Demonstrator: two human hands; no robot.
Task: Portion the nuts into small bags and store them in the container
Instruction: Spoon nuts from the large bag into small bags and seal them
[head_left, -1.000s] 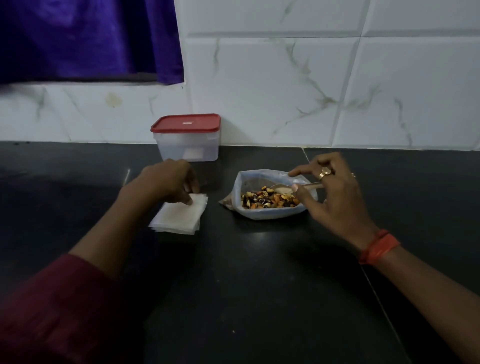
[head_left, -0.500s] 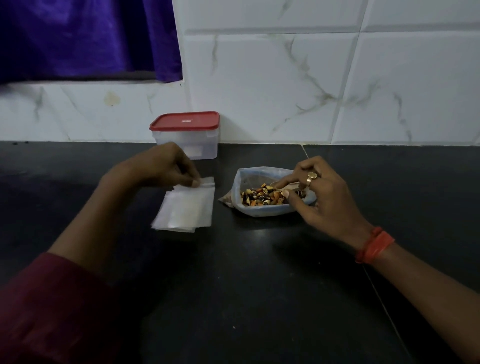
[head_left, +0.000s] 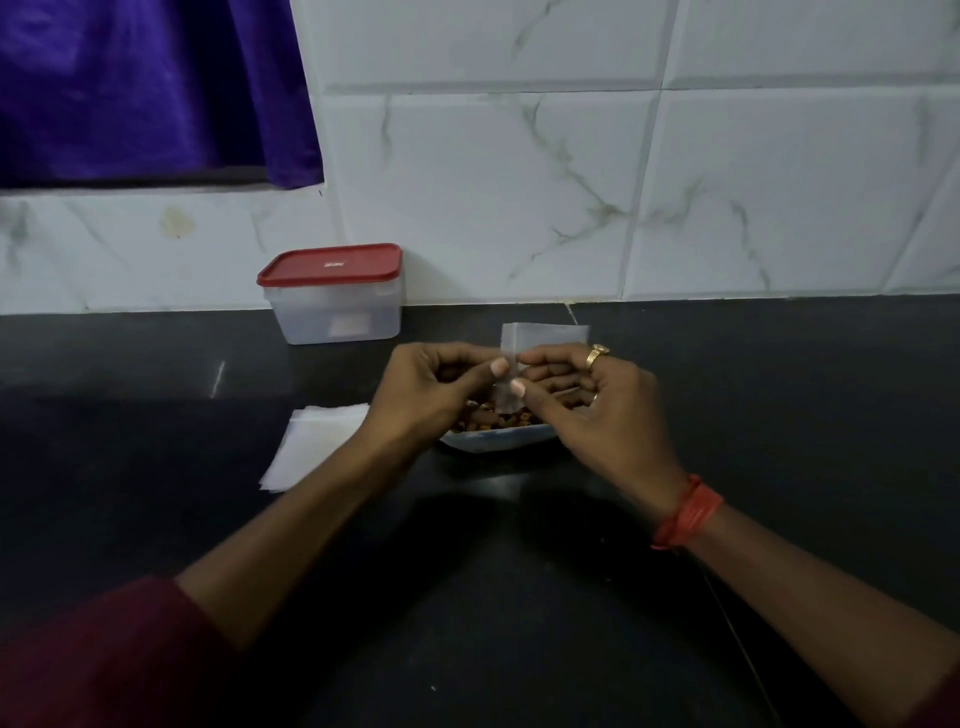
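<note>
One small bag (head_left: 543, 336), clear and flat, top edge standing up behind the knuckles, pinched by left hand (head_left: 426, 395) and right hand (head_left: 592, 410) alike, thumbs nearly touching. Directly under both hands, on the counter (head_left: 519, 571), an open pouch (head_left: 493, 442) of mixed nuts (head_left: 485, 422), brown and orange. Left of the left hand, a loose stack of empty bags (head_left: 311, 447). Beyond that, the translucent container (head_left: 332, 312), red lid on.

Light: dim, cool. Tiled wall (head_left: 519, 182) brightest; black counter (head_left: 779, 415) murky. Soft shadows beneath left hand (head_left: 431, 389), right hand (head_left: 587, 410). Edges bowed.
</note>
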